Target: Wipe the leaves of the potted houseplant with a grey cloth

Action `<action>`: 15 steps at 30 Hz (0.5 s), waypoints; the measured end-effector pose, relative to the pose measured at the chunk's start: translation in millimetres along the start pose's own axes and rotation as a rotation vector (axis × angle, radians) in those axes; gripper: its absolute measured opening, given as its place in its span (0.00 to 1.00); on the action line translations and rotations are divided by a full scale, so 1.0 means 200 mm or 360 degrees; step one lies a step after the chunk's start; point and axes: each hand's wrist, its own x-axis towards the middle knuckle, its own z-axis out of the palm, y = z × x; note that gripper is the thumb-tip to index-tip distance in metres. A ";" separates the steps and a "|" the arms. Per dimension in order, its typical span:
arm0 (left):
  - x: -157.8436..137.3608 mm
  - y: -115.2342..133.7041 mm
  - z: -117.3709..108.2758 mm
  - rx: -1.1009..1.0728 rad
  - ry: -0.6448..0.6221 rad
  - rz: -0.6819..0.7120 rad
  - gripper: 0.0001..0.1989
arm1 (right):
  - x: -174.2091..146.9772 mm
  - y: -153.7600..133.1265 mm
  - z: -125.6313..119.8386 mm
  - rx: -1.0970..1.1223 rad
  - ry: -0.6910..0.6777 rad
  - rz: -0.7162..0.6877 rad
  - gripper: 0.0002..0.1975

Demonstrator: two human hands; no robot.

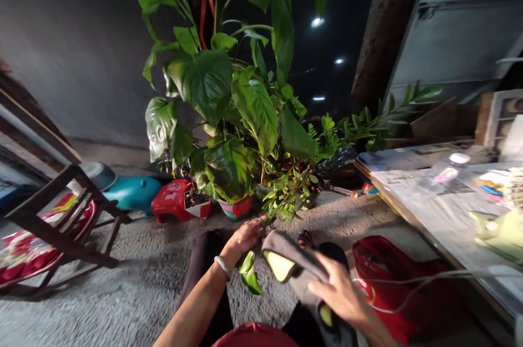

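Observation:
My left hand (247,235), with a pale bangle (223,268) at the wrist, reaches to the lower edge of a small-leaved plant (286,194). Its fingers are pinched together on what looks like a leafy stem; the fingertips are partly lost among the leaves. A bright green leaf (250,276) hangs just below that hand. In my right hand (337,287) is a folded dark grey cloth (292,251) with yellow-green patches, gripped between thumb and fingers. Behind both hands stands a large broad-leaved plant (229,167) in a red and green pot (235,208).
A red toy-shaped planter (174,201) and a teal one (134,194) stand left of the pot. At far left is a wooden chair (77,232). On the right, a paper-covered table (402,189) bears a clear bottle (447,170). A red bag (379,265) sits beneath, crossed by cables.

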 end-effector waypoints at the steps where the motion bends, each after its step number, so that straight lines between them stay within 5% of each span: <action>1: 0.00 -0.01 0.00 -0.0016 -0.0031 -0.0038 0.16 | 0.04 0.00 -0.08 -0.0054 0.0100 0.0088 0.31; 4: -0.03 -0.02 0.01 -0.0082 -0.0135 -0.0091 0.16 | 0.25 -0.12 -0.23 -0.0354 0.0354 0.0304 0.28; 7: -0.05 0.00 0.03 -0.0202 -0.0220 -0.0079 0.15 | 0.38 -0.33 -0.09 -0.0523 0.0220 0.0311 0.23; 12: -0.08 0.01 -0.01 -0.0292 -0.0190 -0.0165 0.22 | 0.06 -0.32 0.28 -0.0425 -0.0154 -0.0036 0.31; 15: -0.07 -0.01 -0.05 -0.0415 -0.0309 -0.0199 0.24 | -0.04 -0.19 0.19 -0.0354 -0.0155 -0.0054 0.35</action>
